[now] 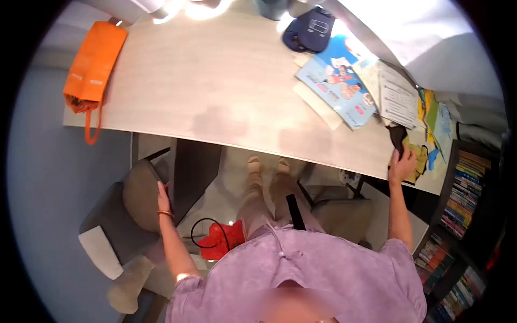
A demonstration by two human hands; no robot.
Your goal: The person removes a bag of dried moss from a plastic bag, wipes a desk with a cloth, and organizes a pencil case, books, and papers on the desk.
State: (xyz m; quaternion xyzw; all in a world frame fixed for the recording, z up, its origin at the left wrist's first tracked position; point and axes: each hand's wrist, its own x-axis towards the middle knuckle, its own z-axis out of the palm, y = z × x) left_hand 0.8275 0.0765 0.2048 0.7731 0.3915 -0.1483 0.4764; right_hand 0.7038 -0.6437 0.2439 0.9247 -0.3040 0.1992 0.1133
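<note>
My right hand (403,166) is at the right end of the pale desk (194,70), its fingers closed on a dark, soft cloth-like item (397,135). Beside that hand lies a crumpled yellow item (417,161), with a small blue piece (433,157) to its right. A printed white sheet (397,99) lies just beyond the dark item. Below the desk's front edge on the left, my left hand (163,199) has its fingers stretched out and holds nothing. It is beside a grey-brown chair (141,188) and a dark panel (195,175).
An orange bag (97,62) lies on the desk's left end. Toward the back right are a navy pouch (313,29) and a blue illustrated booklet (340,81) over papers. A bookshelf (466,188) stands at the right. A red bag (223,239) is below, left of my legs.
</note>
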